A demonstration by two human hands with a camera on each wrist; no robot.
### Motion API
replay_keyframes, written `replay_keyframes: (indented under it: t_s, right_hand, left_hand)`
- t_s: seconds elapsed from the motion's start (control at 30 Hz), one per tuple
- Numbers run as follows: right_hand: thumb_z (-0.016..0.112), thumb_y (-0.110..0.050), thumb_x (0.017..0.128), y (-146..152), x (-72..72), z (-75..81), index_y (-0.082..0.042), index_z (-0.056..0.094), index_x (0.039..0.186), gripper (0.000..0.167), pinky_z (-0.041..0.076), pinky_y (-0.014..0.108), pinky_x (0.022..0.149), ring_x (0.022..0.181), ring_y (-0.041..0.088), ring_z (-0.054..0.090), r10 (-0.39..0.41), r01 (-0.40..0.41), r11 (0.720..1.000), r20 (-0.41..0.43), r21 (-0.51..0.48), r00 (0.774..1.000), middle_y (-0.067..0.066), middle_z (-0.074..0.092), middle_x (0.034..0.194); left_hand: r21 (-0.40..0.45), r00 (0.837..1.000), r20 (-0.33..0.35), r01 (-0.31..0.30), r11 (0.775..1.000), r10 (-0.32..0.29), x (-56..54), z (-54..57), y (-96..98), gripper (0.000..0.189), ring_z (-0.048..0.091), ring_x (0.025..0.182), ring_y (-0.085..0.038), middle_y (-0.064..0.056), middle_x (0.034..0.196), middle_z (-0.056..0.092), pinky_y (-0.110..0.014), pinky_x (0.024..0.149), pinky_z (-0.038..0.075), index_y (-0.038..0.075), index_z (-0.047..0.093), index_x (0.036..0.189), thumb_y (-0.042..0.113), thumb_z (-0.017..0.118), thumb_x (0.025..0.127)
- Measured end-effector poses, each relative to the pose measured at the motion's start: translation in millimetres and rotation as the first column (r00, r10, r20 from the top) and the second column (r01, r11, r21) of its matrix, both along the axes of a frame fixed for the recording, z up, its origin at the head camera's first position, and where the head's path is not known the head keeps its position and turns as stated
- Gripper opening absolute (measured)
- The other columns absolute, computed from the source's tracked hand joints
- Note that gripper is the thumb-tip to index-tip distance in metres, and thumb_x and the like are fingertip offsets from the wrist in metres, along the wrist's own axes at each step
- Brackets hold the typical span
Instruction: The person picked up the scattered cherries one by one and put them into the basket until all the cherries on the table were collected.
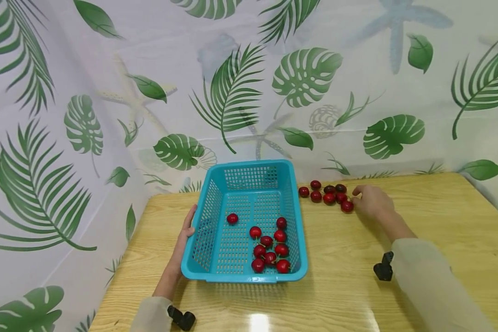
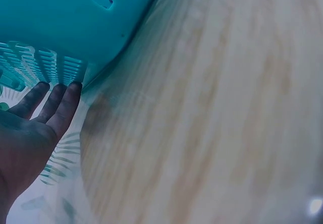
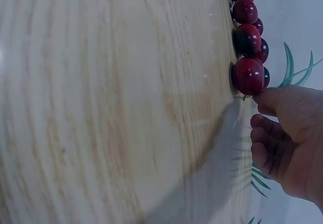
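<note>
A blue plastic basket [image 1: 299,244] with slotted walls holds several round red cherries [image 1: 281,250], most of them gathered in its near right part. One lone cherry [image 1: 232,218] lies further left inside it. My left hand [image 1: 187,226] rests against the basket's left side, and in the left wrist view its straight fingers [image 2: 63,108] touch the slotted wall. To the right of the basket, my right hand [image 1: 373,201] is at the right end of a loose group of cherries [image 1: 329,198]. In the right wrist view its thumb and index finger come close to the nearest cherry [image 3: 248,76], without visibly gripping it.
The wooden table [image 1: 336,258] carries the basket and the loose cherries. Behind and to the left hangs a white cloth [image 1: 240,101] with green leaf prints, meeting the table's back edge close behind the cherries. A small black camera sits on each wrist.
</note>
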State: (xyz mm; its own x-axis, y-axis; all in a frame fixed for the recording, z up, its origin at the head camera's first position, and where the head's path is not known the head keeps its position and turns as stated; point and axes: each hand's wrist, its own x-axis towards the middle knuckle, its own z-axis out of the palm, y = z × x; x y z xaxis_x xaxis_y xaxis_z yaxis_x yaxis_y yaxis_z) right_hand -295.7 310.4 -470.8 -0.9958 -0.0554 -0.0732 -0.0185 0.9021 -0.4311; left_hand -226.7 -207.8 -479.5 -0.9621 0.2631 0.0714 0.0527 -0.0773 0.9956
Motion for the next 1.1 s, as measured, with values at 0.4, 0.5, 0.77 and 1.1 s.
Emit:
replay_keyframes:
  t_s: [0.4, 0.5, 0.77, 1.1]
  right_hand:
    - [0.049, -0.023, 0.099, -6.2, -1.0, -7.6, 0.009, 0.059, 0.121, 0.040, 0.050, 0.049, 0.068, 0.097, 0.045, 0.062, -0.012, 0.012, 1.000, -0.004, -0.004, 1.000, 0.033, 0.062, 0.117]
    - [0.047, -0.020, 0.099, -8.1, 0.0, -8.7, 0.008, 0.058, 0.126, 0.040, 0.051, 0.055, 0.076, 0.105, 0.049, 0.060, 0.006, -0.006, 1.000, -0.011, -0.017, 1.000, 0.034, 0.060, 0.122]
    - [0.051, -0.014, 0.096, -4.9, 1.3, -14.6, 0.007, 0.057, 0.129, 0.040, 0.051, 0.054, 0.076, 0.100, 0.045, 0.063, 0.063, -0.064, 0.997, -0.016, -0.046, 0.998, 0.030, 0.065, 0.112]
    - [0.046, -0.013, 0.095, -0.1, 10.6, -18.6, 0.008, 0.064, 0.113, 0.033, 0.048, 0.046, 0.075, 0.081, 0.029, 0.060, 0.068, -0.073, 0.988, -0.043, -0.139, 0.997, 0.024, 0.067, 0.103]
  left_hand:
    - [0.010, 1.000, 0.015, 0.001, 1.000, -0.002, 1.8, 2.8, 2.1, 0.072, 0.014, 0.147, -0.038, -0.008, 0.167, 0.003, -0.050, 0.108, 0.027, 0.023, 0.002, 0.161, 0.023, 0.025, 0.093]
    - [0.008, 1.000, 0.005, 0.003, 1.000, -0.003, 1.7, 2.1, 1.8, 0.071, 0.013, 0.148, -0.038, -0.007, 0.167, 0.002, -0.053, 0.110, 0.022, 0.021, 0.002, 0.161, 0.022, 0.024, 0.093]
    - [0.061, 1.000, -0.016, 0.004, 0.998, -0.003, -3.5, -1.8, 2.5, 0.071, 0.010, 0.149, -0.042, -0.014, 0.166, 0.001, -0.055, 0.113, 0.019, 0.022, 0.003, 0.161, 0.020, 0.025, 0.094]
    - [0.039, 1.000, 0.010, -0.001, 0.999, 0.001, 0.4, -0.2, 2.3, 0.070, 0.014, 0.148, -0.038, -0.007, 0.167, 0.004, -0.058, 0.111, 0.020, 0.024, 0.002, 0.161, 0.022, 0.023, 0.094]
